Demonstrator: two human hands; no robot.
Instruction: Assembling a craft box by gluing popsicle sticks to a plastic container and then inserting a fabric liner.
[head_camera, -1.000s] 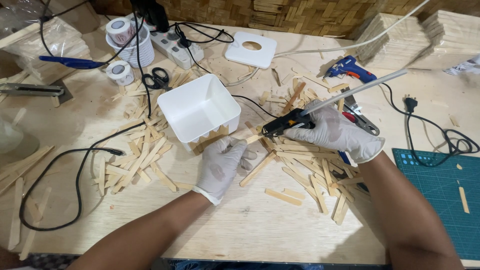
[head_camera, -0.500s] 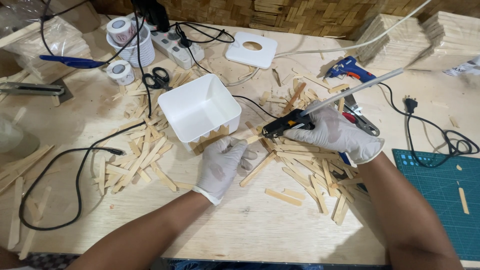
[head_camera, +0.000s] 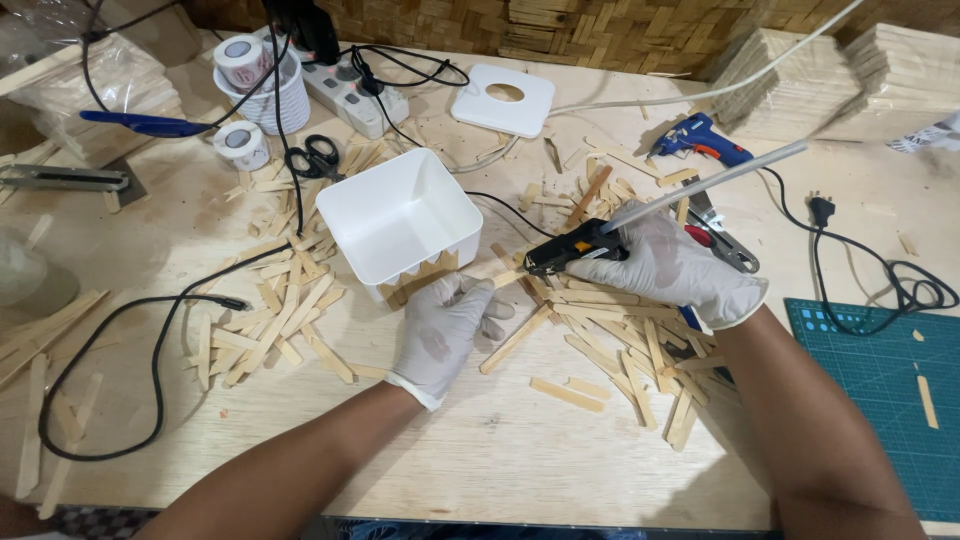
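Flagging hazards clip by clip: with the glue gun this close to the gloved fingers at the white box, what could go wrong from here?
1. The glue gun nozzle points toward the left hand, which pins a stick at the box; hot glue could reach the glove.
2. Its cord runs beside the box, so a tug might shift it.
3. Loose sticks under the right hand could slide.

Both hands wear thin, wrinkled white disposable gloves, left hand (head_camera: 440, 335) and right hand (head_camera: 675, 268) alike, cuffs ending at the wrists; forearms bare, sleeveless.
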